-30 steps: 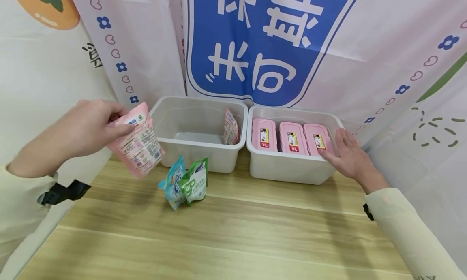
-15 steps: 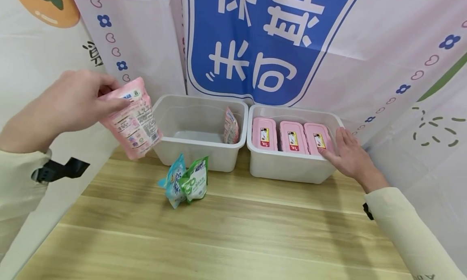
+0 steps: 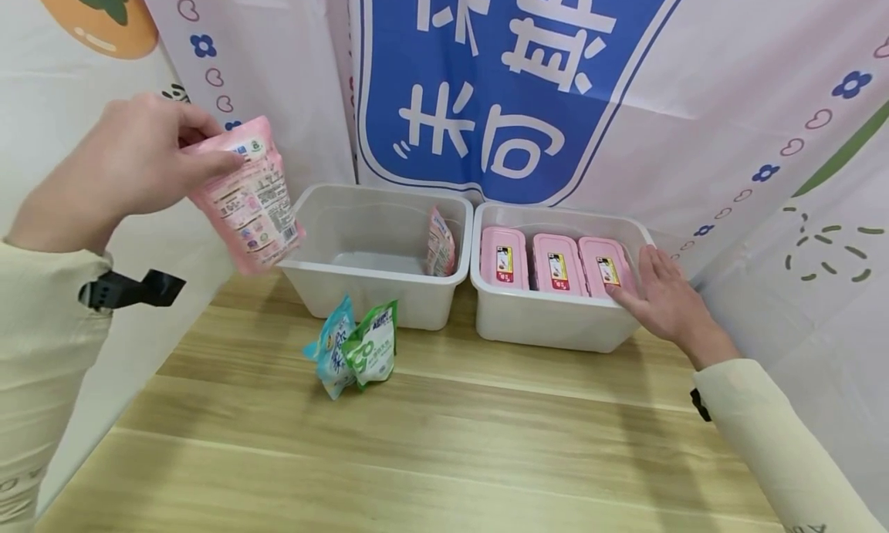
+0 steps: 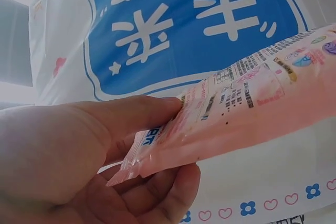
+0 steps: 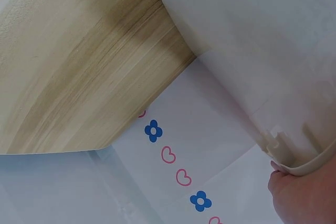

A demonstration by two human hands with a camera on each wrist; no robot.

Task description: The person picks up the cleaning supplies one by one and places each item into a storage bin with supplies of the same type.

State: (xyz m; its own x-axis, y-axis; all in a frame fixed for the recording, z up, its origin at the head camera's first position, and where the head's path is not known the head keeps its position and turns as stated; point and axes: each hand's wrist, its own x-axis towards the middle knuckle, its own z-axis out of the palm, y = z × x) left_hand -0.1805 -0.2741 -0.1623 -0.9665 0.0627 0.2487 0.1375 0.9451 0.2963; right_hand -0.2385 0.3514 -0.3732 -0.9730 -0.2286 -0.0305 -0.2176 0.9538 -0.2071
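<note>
A pink printed pouch hangs from my left hand, raised left of the left bin, its lower corner near the bin's rim. Thumb and fingers pinch the pouch's top edge; the left wrist view has the same pouch and hand close up. Another pink pouch stands inside that bin at its right end. My right hand rests with extended fingers on the right rim of the right bin. The right wrist view catches part of this hand at the bin's rim.
Three pink lidded boxes stand side by side in the right bin. A blue pouch and a green pouch lean together on the wooden table, before the left bin. A printed curtain hangs behind the bins.
My left hand has risen with the pink pouch, from beside the left bin's front corner to higher up. My right hand has stayed on the right bin's rim.
</note>
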